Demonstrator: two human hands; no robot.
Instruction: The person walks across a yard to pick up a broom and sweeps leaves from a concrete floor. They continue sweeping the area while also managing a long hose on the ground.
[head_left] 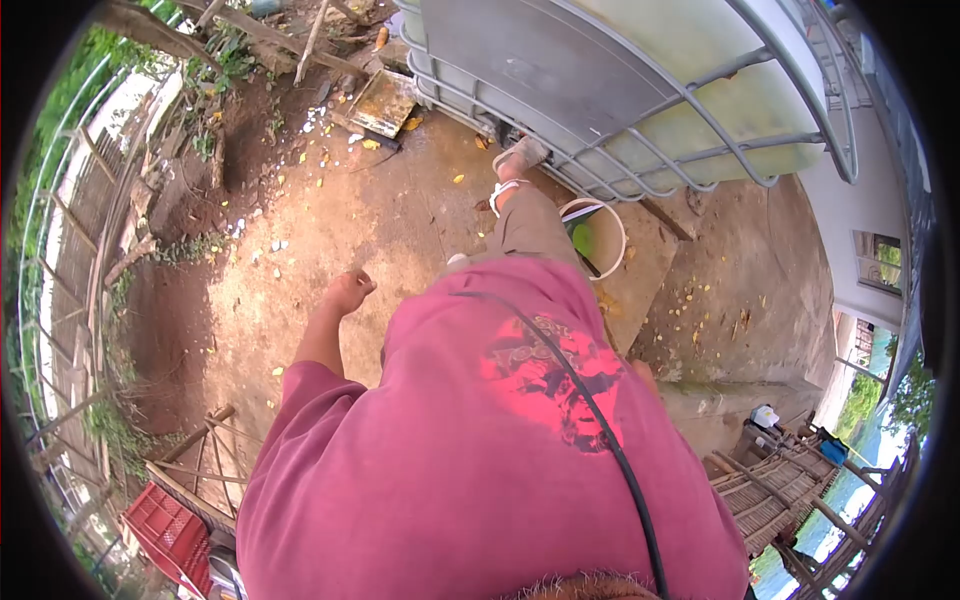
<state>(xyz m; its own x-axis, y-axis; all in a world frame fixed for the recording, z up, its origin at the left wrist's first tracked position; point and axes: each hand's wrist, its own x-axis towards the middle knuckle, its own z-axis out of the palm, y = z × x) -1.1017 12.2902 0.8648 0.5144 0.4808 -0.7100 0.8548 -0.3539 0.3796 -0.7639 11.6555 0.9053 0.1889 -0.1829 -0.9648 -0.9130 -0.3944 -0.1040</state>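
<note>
My left hand [350, 291] hangs out to the left of my body over the bare brown ground, its fingers loosely curled with nothing visible in them. My right hand is hidden behind my torso; only a sliver of skin shows beside the pink shirt [480, 420]. Ahead of me and to the right, a pale round bucket [625, 240] stands beside my leg, with something green [584, 238] inside. My sandaled foot [520, 155] is forward, close to the caged tank's lower bars. A black cable [590, 395] runs down over the shirt.
A large caged tank [590, 85] stands ahead. A weathered board [383, 102] lies left of it among yellow leaves and white litter. A stick fence [80, 250] borders the left. A red crate [168, 530] and a bamboo platform [780, 480] are behind.
</note>
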